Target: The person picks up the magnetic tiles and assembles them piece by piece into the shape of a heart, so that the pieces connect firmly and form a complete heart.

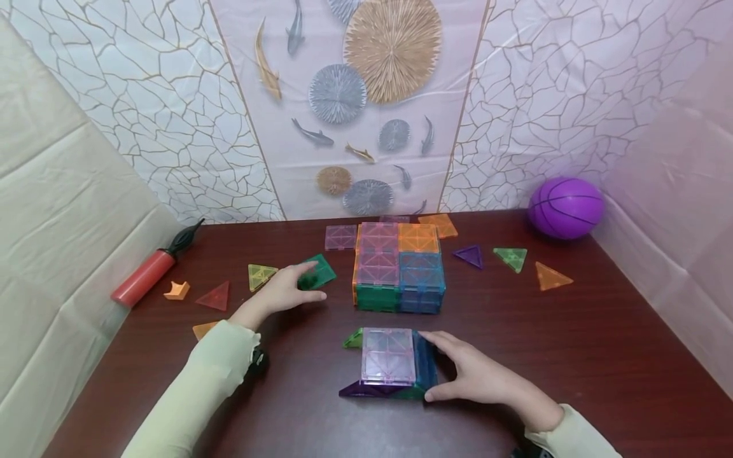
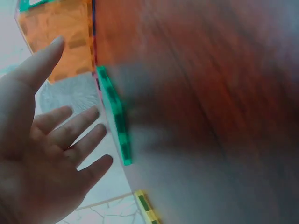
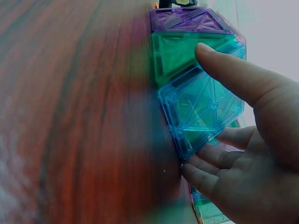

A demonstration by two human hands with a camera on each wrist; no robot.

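My left hand [image 1: 284, 289], fingers spread, hovers over a green square magnetic tile [image 1: 323, 272] on the table; in the left wrist view nothing is held. My right hand [image 1: 481, 372] holds the right end of a small magnetic-tile structure [image 1: 388, 356] between thumb and fingers. That structure has a clear pinkish top, a purple triangle [image 3: 187, 20] and a green triangle [image 3: 175, 51] on the near side, and a slanted blue square tile [image 3: 205, 107] at the right end. A light green triangle [image 1: 354, 338] sticks out at its far left.
Behind stands a larger block of pink, orange, blue and green tiles [image 1: 378, 267]. Loose tiles lie on both sides, among them a red triangle [image 1: 216, 297] and an orange triangle [image 1: 551, 277]. A red hand pump [image 1: 143, 278] lies left; a purple ball [image 1: 565, 208] sits back right.
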